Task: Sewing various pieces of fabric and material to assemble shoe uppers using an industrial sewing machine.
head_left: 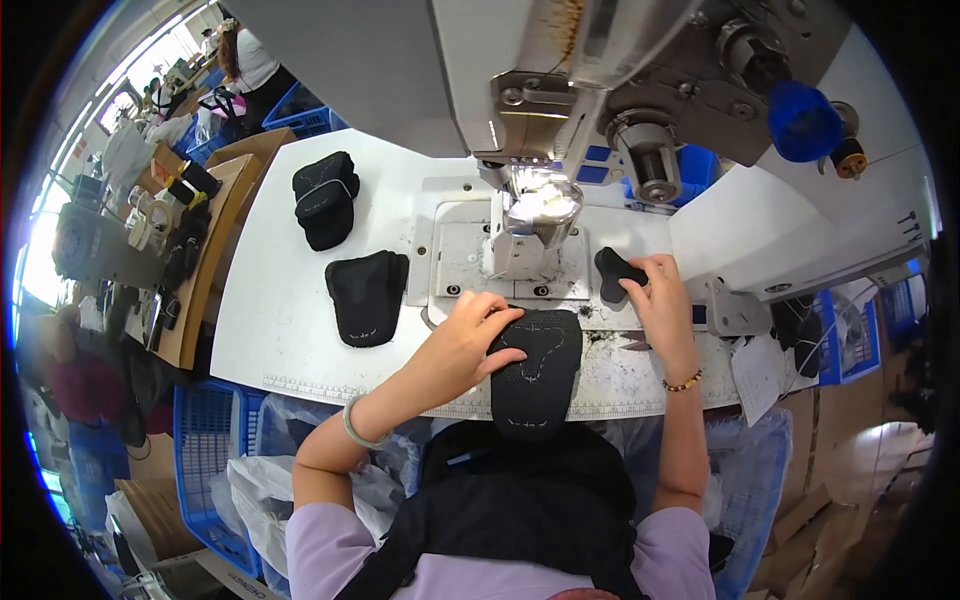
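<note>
My left hand [478, 338] pinches the upper left edge of a black fabric piece [540, 385], thumb on top. White chalk-like outlines mark that piece, and its lower end hangs over the table's front edge against my apron. To the right, my right hand [660, 300] grips a small black three-lobed pad [612, 276] by its right side, just above the white tabletop. A sewing machine [535, 240] stands in front of both hands, its lamp glaring near the needle area. Another black fabric piece [366, 298] lies flat left of my left hand.
More black pieces [326, 200] lie overlapped at the table's far left. Dark scissors [637, 342] and lint sit near my right wrist. Blue baskets [215, 450] with plastic bags stand below the front edge. A paper sheet [757, 378] hangs at the right. Another person [255, 65] is at the far left.
</note>
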A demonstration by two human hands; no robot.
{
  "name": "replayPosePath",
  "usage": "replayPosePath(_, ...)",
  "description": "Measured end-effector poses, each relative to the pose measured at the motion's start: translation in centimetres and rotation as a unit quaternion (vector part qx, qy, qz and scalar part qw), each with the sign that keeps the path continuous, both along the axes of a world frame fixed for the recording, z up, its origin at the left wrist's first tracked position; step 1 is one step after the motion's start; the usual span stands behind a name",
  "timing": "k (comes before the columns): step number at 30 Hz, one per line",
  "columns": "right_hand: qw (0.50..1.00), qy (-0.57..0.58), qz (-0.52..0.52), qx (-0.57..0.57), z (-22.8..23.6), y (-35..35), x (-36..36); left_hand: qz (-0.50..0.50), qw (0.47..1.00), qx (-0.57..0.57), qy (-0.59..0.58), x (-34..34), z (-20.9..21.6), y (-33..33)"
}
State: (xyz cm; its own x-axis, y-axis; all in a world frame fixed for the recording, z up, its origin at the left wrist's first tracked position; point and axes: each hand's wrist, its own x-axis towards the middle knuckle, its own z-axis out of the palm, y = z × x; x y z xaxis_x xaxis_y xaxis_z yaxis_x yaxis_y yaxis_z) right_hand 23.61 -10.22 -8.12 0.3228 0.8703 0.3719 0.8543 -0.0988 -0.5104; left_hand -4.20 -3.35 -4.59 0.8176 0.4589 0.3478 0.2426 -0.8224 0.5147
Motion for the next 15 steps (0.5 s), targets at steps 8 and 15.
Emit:
replayPosePath(8,0.998,0.061,0.001,0.031,0.6,0.2,-0.3,0.020,0.999,-0.023,0.017,0.6,0.7,0.5)
replayPosePath(15,0.982,0.186,0.029,0.030,2.0,-0.5,-1.2,-0.003,0.998,0.020,0.058,0.7,0.7,0.7)
